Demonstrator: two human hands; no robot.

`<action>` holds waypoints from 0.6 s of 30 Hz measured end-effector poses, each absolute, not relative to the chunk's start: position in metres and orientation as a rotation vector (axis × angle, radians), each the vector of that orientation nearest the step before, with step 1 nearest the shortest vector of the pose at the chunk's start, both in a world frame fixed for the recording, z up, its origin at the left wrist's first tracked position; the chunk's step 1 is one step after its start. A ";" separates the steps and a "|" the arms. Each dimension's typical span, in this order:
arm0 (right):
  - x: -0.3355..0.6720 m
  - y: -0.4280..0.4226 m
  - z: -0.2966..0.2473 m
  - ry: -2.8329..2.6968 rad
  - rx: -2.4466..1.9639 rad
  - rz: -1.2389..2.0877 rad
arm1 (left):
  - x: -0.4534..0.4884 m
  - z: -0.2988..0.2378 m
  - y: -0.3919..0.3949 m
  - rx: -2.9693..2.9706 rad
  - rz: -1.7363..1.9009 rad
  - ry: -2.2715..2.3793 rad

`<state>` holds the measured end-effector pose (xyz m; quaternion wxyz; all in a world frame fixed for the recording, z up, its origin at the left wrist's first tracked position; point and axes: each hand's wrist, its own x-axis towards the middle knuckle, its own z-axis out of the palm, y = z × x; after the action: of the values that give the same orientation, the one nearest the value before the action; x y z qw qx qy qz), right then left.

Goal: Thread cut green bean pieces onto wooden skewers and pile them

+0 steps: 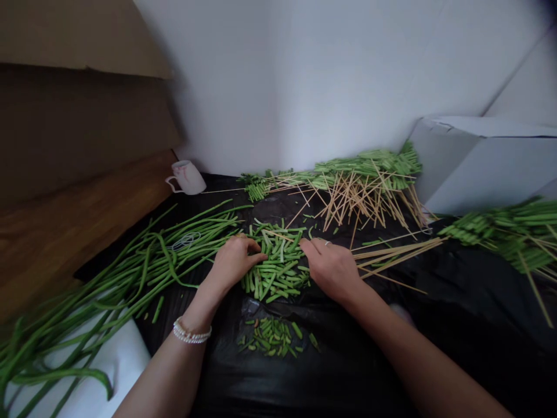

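Note:
My right hand (333, 267), a ring on one finger, is closed in a pinch around a thin bamboo skewer (278, 235). The skewer points left over a heap of cut green bean pieces (278, 273). At the heap's left edge is my left hand (235, 261), with a beaded bracelet at the wrist. Its thumb lies apart from the curled forefinger, and I see nothing between them; the other fingertips are hidden. Nearer me lies a smaller pile of short bean ends (272, 337).
Long uncut beans (143, 273) spread to the left, beside a white mug (187, 178). Behind lie skewered bean pieces (369, 165), their sticks crossing. Loose skewers (395, 255) and more skewered beans (491, 226) are right, near a white box (491, 162). Black plastic sheeting (348, 371) covers the surface.

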<state>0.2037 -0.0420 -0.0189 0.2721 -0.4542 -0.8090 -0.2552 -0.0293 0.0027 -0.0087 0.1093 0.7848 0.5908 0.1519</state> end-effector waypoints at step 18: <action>0.204 -0.042 -0.017 -2.164 -1.203 -0.662 | -0.011 0.004 -0.004 1.115 1.095 0.955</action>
<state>0.2043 -0.0423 -0.0172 0.2854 -0.4499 -0.8092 -0.2477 -0.0113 -0.0040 0.0044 0.6091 0.4829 0.4136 0.4740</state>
